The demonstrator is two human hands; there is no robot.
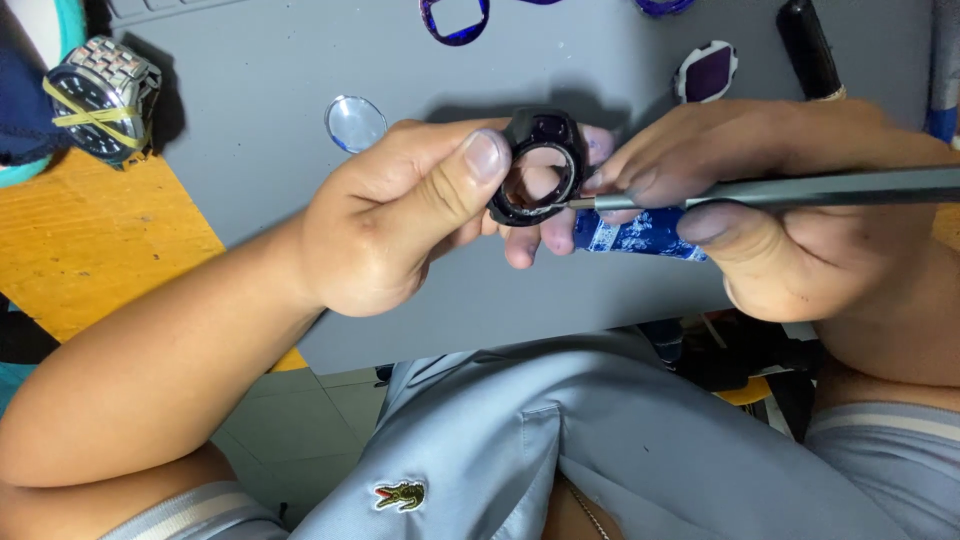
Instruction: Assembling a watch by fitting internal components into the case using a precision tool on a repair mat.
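Left hand (390, 215) grips black watch case (538, 165); blue-white tube (640, 233) beneath.

black round watch case (540, 165), hollow centre, tilted on edge facing up, pinched between left hand (390, 225) thumb and fingers, slim grey metal tool (780, 190) lying level in right hand (790, 200), tip touching case inner rim
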